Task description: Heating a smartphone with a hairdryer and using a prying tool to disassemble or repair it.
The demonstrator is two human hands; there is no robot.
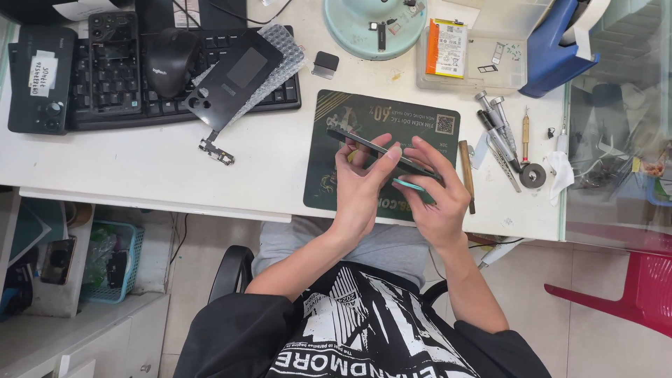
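I hold a thin dark phone (364, 143) edge-on above a dark green work mat (336, 189). My left hand (360, 183) grips its middle from below, thumb along the upper edge. At the phone's right end is my right hand (437, 192), which also pinches a small teal pry pick (408, 185) against the phone's edge. Both hands hover just over the mat near the desk's front edge.
A black keyboard (126, 91) with a mouse (170, 59), a phone back cover (234, 77) on bubble wrap and a small circuit part (217, 150) lie left. Screwdrivers and tweezers (500, 136) lie right, beside a tape dispenser (556, 45), a battery tray (490, 73) and a round teal dish (374, 28).
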